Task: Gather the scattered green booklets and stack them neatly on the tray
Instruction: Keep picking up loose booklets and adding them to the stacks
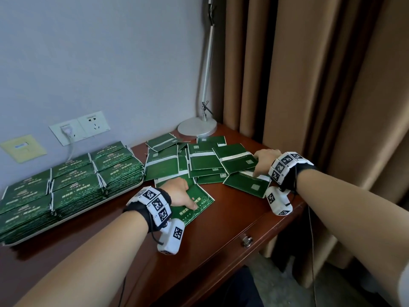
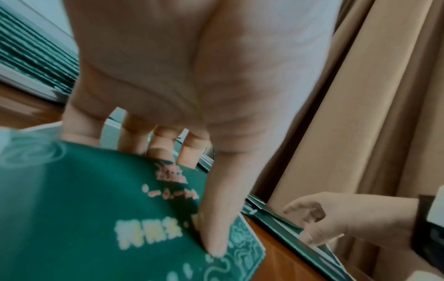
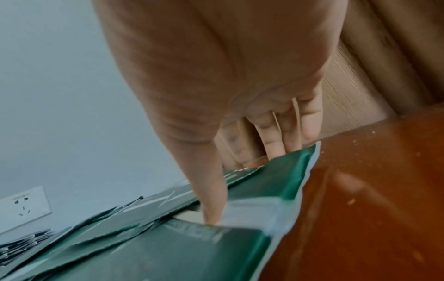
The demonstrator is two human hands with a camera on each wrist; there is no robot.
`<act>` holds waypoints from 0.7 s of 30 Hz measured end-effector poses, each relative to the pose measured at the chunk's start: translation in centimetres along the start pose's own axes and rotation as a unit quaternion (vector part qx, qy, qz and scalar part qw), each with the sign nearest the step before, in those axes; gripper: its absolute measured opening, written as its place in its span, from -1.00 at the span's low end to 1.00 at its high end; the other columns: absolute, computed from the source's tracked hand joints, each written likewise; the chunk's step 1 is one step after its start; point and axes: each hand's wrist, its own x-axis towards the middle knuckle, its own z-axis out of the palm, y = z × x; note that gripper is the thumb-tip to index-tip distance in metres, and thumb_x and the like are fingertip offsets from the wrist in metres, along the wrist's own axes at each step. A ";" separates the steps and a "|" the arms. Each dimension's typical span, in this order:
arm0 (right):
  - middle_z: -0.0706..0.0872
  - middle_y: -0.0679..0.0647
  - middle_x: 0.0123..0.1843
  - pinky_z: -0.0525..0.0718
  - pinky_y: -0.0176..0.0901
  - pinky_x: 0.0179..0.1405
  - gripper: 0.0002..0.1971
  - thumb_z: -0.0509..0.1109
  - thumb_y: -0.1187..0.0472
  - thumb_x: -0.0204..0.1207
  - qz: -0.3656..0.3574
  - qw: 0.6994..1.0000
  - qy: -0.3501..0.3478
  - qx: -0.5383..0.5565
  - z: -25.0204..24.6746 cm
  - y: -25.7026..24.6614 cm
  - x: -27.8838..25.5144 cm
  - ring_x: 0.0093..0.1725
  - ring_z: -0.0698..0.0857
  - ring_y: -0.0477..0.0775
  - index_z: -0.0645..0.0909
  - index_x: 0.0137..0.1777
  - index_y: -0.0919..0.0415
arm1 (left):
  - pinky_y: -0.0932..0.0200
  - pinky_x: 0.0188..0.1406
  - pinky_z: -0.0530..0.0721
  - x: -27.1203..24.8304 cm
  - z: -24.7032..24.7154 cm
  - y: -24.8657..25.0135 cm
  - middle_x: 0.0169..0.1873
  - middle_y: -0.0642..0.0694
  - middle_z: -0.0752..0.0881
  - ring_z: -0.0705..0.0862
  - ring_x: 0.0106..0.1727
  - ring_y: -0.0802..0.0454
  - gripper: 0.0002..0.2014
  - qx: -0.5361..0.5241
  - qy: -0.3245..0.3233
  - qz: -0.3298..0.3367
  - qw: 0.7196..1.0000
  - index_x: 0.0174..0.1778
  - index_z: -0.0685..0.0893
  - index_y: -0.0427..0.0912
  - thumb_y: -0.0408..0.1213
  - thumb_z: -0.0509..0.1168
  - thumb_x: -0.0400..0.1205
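Left hand (image 1: 177, 192) grips a flat booklet (image 1: 197, 206), long axis diagonal; right hand (image 1: 264, 161) grips another booklet (image 1: 238, 159).

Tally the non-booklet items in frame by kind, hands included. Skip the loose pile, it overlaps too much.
Hands: 2 (left, right), each gripping a green booklet
Tray: 1
Desk lamp: 1
White socket plates: 2
Yellow wall plate: 1
Drawer knob: 1
Total: 8
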 end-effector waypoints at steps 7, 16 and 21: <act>0.78 0.06 -0.10 0.75 -0.08 -0.04 -0.51 0.72 -0.01 0.15 0.009 0.995 -0.042 0.089 0.0 -0.3 -3.5 -0.09 0.76 0.04 0.67 -0.04 0.25 | 0.04 0.29 0.59 -0.4 0.4 0.4 0.30 -0.13 0.63 0.62 0.28 -0.09 -0.31 -0.019 0.005 -0.012 1.000 0.49 0.46 -0.30 -0.16 0.54 0.48; 0.74 0.08 -0.22 0.65 -0.17 -0.35 -0.75 0.68 0.19 0.23 -0.038 0.994 -0.011 0.105 0.0 -3.1 -6.6 -0.28 0.68 0.02 0.72 -0.20 0.28 | 0.13 0.37 0.50 -2.6 -0.5 -1.1 0.54 -0.19 0.42 0.48 0.48 -0.13 -0.35 -0.020 0.021 -0.019 0.999 0.62 0.30 -0.29 -0.44 0.36 0.59; 0.64 -0.05 -0.25 0.52 -0.25 -0.37 -0.79 0.64 0.26 0.28 -0.147 0.980 0.015 0.136 -0.4 -6.8 -8.9 -0.22 0.60 -0.03 0.64 -0.22 0.11 | 0.11 0.33 0.55 -4.7 -1.2 -3.8 0.52 -0.20 0.44 0.52 0.44 -0.13 -0.34 -0.035 0.042 -0.031 0.998 0.62 0.30 -0.26 -0.46 0.34 0.59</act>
